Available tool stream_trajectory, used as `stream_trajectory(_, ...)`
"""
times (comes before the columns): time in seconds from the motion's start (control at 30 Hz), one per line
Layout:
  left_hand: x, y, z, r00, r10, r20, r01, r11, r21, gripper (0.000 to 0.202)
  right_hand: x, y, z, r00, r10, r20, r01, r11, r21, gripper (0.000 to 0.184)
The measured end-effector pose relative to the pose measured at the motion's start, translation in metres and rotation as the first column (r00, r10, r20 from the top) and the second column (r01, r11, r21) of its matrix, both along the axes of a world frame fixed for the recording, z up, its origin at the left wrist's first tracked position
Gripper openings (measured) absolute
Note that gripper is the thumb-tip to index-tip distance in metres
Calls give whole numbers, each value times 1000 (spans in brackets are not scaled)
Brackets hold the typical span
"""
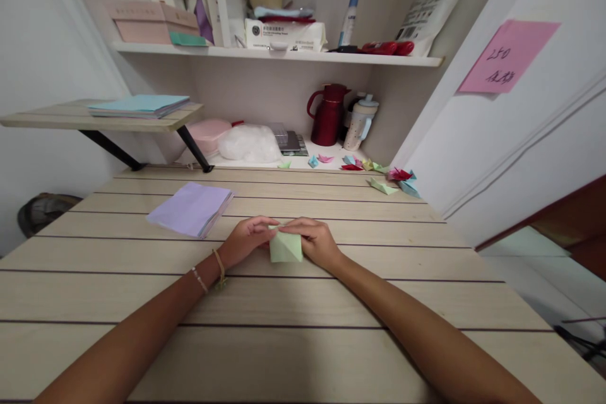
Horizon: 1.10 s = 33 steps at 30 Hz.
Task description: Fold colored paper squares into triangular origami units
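A small light green sheet of paper, creased and folded, is between my two hands near the middle of the table. My left hand grips its upper left edge, thumb on top and fingers behind. On the other side, my right hand holds the upper right part, its fingers reaching across the top edge. The fingertips of both hands come close together there. Part of the paper's far edge is hidden under the fingers.
A stack of purple paper lies left of my hands. Several folded paper pieces sit at the back right. Behind stand a red jug and a tumbler. A raised shelf at the left bears blue paper.
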<state>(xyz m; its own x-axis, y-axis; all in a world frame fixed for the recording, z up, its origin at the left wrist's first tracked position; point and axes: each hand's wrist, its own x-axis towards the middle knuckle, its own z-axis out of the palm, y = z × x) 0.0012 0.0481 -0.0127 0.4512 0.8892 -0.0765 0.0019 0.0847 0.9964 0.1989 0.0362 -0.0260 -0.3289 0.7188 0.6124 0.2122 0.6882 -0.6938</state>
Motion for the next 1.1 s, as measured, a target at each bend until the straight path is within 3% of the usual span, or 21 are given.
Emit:
stream_trajectory(0.23,-1,0,-1,989,140,57,-143,989,46,36,2,2,-1,995,101,1,-98,965,-242,19)
stream_trajectory(0.37,-2,-1,3,983,175,60,-180,977,112,22,2,6,-3,993,-51,-110,8,935,-354,14)
stream_trajectory(0.53,-1,-1,0,994,103,41,-107,988,113,26,1,10,-9,955,-187,-229,41,852,-522,27)
stream_trajectory(0.73,-1,-1,-4,987,147,-67,-132,973,187,21,0,8,-5,922,-166,-351,-43,855,-518,24)
stream_trajectory(0.83,0,0,-5,984,170,-43,-161,972,171,22,1,8,-2,906,-162,-391,-54,872,-486,23)
stream_trajectory(0.97,0,1,-5,977,211,35,-214,968,132,27,2,9,-3,938,-149,-314,-15,885,-465,23)
stream_trajectory(1.1,-1,1,-3,959,271,81,-281,946,162,28,3,11,-7,962,-119,-246,-17,873,-487,35)
